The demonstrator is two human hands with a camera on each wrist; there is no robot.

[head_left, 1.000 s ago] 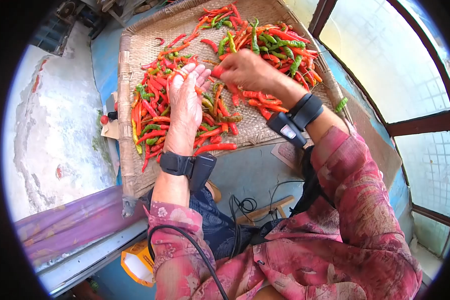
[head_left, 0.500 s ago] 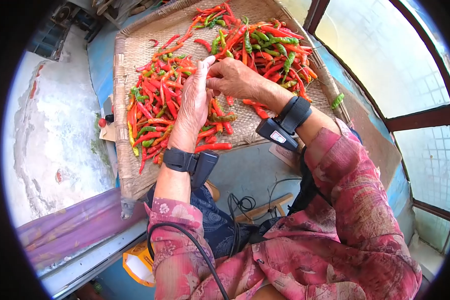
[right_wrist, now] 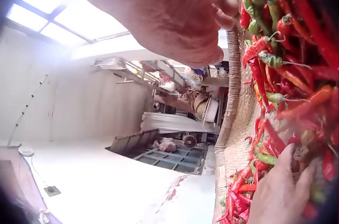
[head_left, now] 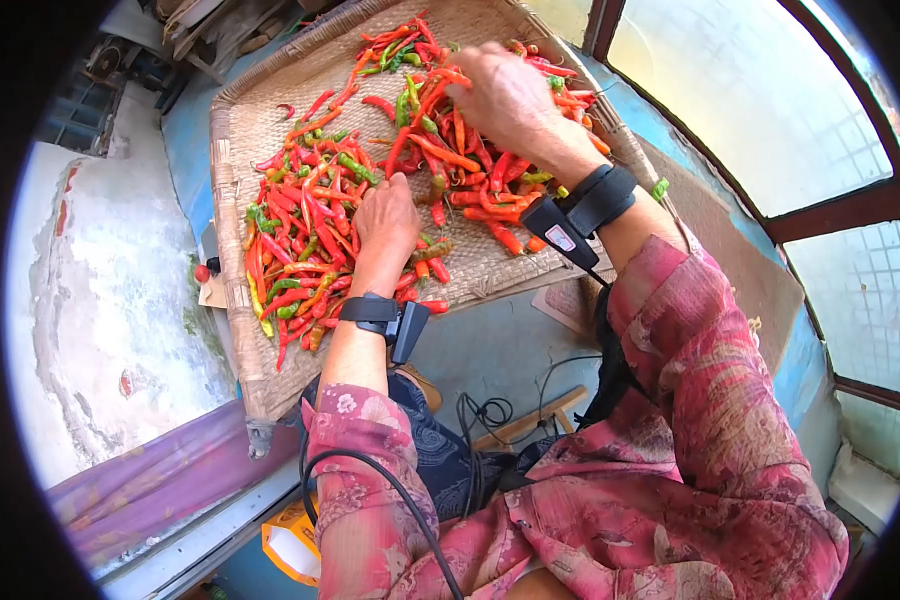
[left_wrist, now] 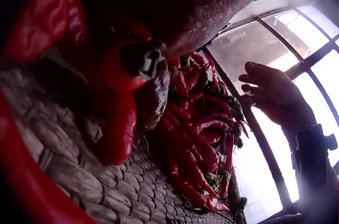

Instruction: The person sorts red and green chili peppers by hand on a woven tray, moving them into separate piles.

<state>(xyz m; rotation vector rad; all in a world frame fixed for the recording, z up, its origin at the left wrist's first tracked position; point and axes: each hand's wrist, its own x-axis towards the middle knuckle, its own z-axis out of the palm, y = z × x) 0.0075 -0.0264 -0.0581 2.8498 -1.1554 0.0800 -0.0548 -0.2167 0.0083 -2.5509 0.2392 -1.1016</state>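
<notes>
Red and green chili peppers lie in a left pile (head_left: 295, 215) and a right pile (head_left: 475, 165) on a shallow woven tray (head_left: 228, 190). My left hand (head_left: 388, 218) is down among the peppers between the piles, back of the hand upward. In the right wrist view its fingers point into the peppers; whether they pinch one I cannot tell. Red peppers (left_wrist: 121, 134) show close beneath it in the left wrist view. My right hand (head_left: 510, 100) hovers over the far side of the right pile, fingers loosely bent and spread, holding nothing in the left wrist view.
A smaller pepper cluster (head_left: 395, 48) lies at the tray's far end. Framed windows (head_left: 730, 100) stand to the right and a peeling white wall (head_left: 110, 300) to the left. Black cables (head_left: 485, 410) hang below the tray's near edge.
The hands were close together over the left pile half a second ago. My right hand has since moved up and right over the right pile; my left has turned over and lowered to the peppers.
</notes>
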